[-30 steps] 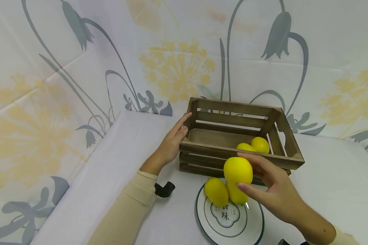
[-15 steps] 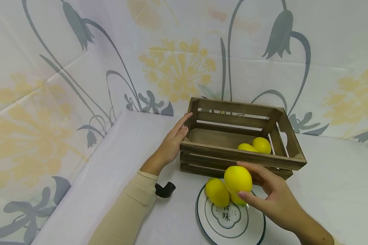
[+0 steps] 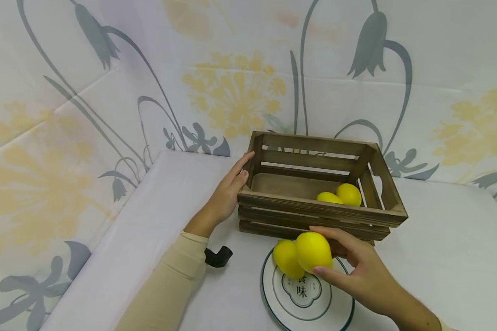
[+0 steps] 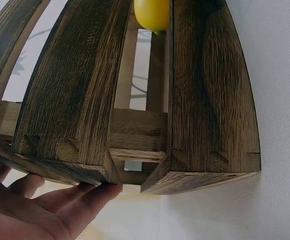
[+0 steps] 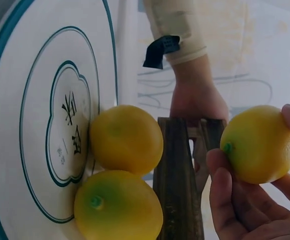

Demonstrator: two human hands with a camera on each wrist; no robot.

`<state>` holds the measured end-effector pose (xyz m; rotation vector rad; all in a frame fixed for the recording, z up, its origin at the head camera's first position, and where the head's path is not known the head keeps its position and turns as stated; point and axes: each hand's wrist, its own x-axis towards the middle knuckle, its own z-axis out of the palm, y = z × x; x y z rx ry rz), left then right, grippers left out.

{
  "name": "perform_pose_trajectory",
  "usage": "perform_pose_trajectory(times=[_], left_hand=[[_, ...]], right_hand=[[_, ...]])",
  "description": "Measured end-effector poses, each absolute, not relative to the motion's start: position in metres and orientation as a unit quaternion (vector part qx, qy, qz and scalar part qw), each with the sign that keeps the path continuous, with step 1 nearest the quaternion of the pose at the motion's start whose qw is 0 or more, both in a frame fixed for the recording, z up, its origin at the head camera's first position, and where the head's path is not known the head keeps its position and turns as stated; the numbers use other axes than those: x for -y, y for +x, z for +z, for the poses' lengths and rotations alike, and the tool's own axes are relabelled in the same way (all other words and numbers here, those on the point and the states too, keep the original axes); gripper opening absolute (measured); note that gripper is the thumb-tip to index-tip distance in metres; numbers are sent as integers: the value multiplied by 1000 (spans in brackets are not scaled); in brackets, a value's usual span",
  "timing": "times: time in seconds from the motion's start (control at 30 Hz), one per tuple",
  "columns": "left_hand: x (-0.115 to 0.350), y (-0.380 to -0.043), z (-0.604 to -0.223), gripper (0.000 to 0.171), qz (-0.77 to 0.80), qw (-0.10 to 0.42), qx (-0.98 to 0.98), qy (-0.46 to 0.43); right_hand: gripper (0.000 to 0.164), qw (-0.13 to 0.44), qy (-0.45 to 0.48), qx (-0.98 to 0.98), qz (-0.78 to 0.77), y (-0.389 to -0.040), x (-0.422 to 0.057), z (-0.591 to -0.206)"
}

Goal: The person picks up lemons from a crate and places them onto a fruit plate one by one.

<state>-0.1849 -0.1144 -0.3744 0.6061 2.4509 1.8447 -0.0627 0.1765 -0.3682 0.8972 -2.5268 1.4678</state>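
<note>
White surface [image 3: 228, 294]: we log right fingers [image 3: 335, 233] pinching a lemon [image 3: 313, 253], lower than a second ago, nearer the plate [image 3: 281, 299], outside the crate [image 3: 290, 203] our extended left fingers [image 3: 239, 165] touch.

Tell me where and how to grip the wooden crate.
The crate is probably best gripped by its short ends, from left and right: the right end has a curved cutout that should help, and the left hand rests against the left end. The right hand holds a lemon, so free it first.
</note>
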Motion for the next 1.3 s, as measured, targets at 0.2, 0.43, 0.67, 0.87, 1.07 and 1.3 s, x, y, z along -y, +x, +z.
perform_pose_trajectory(times=[0.2,0.43,0.67,0.87,1.07,1.3], left_hand=[[114,-184,-373,51,583,11,-789,195],[114,-185,-376,51,583,8,-788,195],[114,-184,-377,51,580,6,-791,197],[112,-183,-375,51,585,8,-787,198],[111,-182,-375,52,586,14,-786,198],[112,-182,-375,51,580,9,-791,194]], right_hand=[[61,32,293,834,466,-58,-174,-374],[59,-12,310,820,481,-55,-171,-380],[55,-68,305,819,482,-54,-169,-382],[53,-95,311,814,481,-53,-169,-385],[56,-95,343,799,484,-51,-172,-395],[56,-149,348,815,438,-50,-169,-396]])
